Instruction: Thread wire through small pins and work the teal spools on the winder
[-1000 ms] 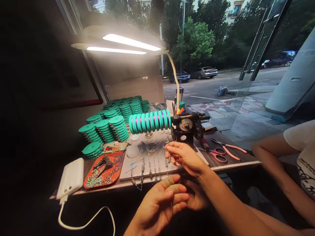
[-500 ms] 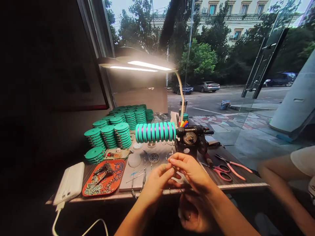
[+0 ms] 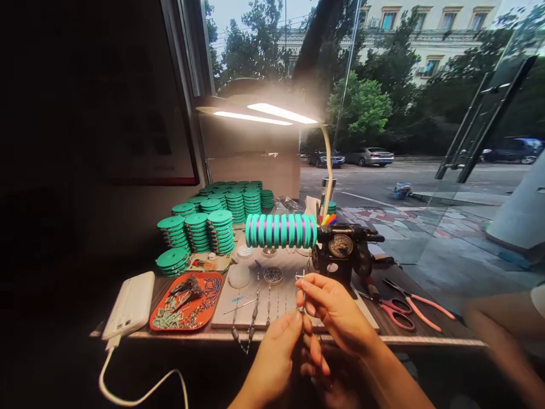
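Observation:
My left hand [image 3: 283, 343] is closed in a pinch at the table's front edge, with its fingers pointing down. Just above and to the right, the thumb and forefinger of my right hand [image 3: 334, 301] also press together. Between them runs a thin dark strand [image 3: 304, 296]; its fine fittings are too small to make out. Beyond my hands, a row of turquoise foam spools [image 3: 281, 230] with purple between them sits on the shaft of a black winding machine [image 3: 340, 250]. Several thin lines with small metal parts hang over a pale board [image 3: 225, 318], left of my hands.
An orange tray [image 3: 187, 301] of small metal parts and a white power bank [image 3: 129, 304] stand at left. Turquoise spools [image 3: 219, 230] are stacked behind. Scissors [image 3: 395, 314] and pliers [image 3: 426, 309] lie at right. A lamp [image 3: 327, 165] lights the table; another person's arm [image 3: 498, 335] is at far right.
My left hand has moved down from the right hand, and the strand now shows between them. The camera view has turned slightly left, so the scene sits further right.

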The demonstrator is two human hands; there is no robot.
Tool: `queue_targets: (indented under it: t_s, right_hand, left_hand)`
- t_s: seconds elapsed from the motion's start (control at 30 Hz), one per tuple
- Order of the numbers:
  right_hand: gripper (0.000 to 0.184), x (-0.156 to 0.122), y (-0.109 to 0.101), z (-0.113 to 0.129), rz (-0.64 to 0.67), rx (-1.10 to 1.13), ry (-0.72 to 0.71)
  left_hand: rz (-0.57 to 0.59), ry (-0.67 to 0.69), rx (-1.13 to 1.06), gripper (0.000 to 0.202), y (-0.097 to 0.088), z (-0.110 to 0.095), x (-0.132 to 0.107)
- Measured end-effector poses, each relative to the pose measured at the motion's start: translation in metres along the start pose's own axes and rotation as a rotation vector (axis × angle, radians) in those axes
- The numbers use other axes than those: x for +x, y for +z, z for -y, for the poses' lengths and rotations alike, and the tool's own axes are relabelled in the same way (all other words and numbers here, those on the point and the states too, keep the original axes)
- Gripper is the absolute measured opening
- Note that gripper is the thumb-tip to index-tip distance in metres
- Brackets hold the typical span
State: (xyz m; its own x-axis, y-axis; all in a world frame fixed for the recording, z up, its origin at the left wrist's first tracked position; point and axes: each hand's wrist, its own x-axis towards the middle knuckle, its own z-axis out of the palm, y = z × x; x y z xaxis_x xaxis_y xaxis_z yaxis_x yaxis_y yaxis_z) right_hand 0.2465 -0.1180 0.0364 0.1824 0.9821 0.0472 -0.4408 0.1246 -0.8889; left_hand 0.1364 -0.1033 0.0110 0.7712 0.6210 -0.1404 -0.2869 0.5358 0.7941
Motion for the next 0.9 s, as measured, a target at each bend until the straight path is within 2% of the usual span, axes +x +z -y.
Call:
queue_targets:
  t_s: [0.23,0.4,0.7,0.9]
  right_hand:
    - [0.022,0.0,0.001,-0.001,-0.021,-0.054,0.02]
    - [0.021,-0.001,-0.001,-0.002,-0.027,-0.067,0.017]
    - [0.021,-0.001,-0.003,-0.002,-0.039,-0.079,0.02]
    - [0.022,-0.001,-0.004,-0.003,-0.042,-0.078,0.016]
  left_hand:
    - [-0.071,-0.101,0.032,0.022,0.006,-0.01,-0.023]
    - [-0.098,-0.146,-0.006,0.018,0.006,-0.005,-0.033]
    - [-0.082,-0.244,-0.025,0.021,-0.001,0.002,-0.043]
    - [-0.065,-0.264,-0.04,0.023,-0.003,0.004,-0.045]
